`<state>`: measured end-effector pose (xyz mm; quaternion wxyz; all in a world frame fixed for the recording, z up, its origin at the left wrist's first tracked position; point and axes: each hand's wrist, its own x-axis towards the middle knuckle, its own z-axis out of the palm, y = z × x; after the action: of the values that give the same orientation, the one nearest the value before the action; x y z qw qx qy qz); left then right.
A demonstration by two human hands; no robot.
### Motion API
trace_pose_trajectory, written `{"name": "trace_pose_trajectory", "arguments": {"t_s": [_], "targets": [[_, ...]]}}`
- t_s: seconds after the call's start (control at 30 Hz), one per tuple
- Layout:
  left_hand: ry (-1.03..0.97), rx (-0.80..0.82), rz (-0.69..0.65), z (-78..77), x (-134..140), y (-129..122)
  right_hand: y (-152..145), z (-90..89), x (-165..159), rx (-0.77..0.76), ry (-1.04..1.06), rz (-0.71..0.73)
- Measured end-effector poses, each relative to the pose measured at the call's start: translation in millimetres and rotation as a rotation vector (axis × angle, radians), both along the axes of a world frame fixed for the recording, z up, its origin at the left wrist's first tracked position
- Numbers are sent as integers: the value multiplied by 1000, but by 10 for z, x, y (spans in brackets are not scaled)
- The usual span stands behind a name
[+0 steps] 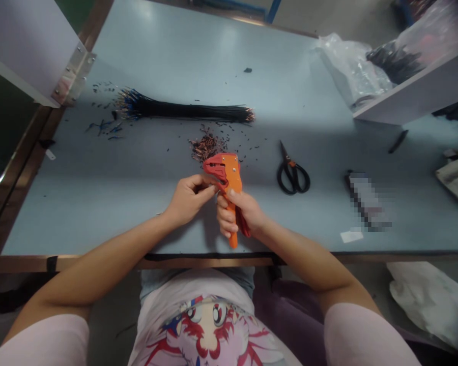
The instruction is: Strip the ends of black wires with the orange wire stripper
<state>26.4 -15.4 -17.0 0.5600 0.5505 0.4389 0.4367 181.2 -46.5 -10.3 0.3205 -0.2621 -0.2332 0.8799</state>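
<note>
My right hand (238,211) is wrapped round the handles of an orange and red wire stripper (232,175), whose head points away from me. Beside the tool's red jaw, my left hand (191,198) has thumb and fingertips pressed together near its lower edge; whatever they pinch is too small or hidden to make out. Just beyond the jaws lies a heap of copper and black wire scraps (206,145). Farther back rests a long bundle of black wires (191,111), with bare copper at its right end and blue and metal tips at its left.
Black-handled scissors (293,175) lie right of the tool. A blurred-out object (368,201) and a white slip (351,237) are farther right. Plastic bags (361,71) sit by a raised panel (412,91) at back right. Blue-tipped offcuts (105,127) lie scattered at left.
</note>
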Motion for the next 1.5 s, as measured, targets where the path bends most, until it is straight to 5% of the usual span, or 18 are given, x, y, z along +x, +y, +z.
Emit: {"name": "trace_pose_trajectory", "arguments": {"t_s": [0.23, 0.47, 0.77, 0.9, 1.3, 1.5], "targets": [[269, 82, 29, -61, -98, 153, 186, -43, 76, -153, -12, -119], [649, 432, 238, -186, -544, 547, 375, -79, 277, -165, -10, -316], [722, 276, 69, -215, -589, 592, 362, -187, 234, -3, -67, -247], [588, 285, 180, -296, -484, 625, 409, -250, 224, 109, -47, -364], [665, 785, 10, -124, -137, 101, 252, -310, 4, 197, -201, -478], [718, 891, -97, -153, -123, 103, 243, -307, -7, 183, -164, -471]]}}
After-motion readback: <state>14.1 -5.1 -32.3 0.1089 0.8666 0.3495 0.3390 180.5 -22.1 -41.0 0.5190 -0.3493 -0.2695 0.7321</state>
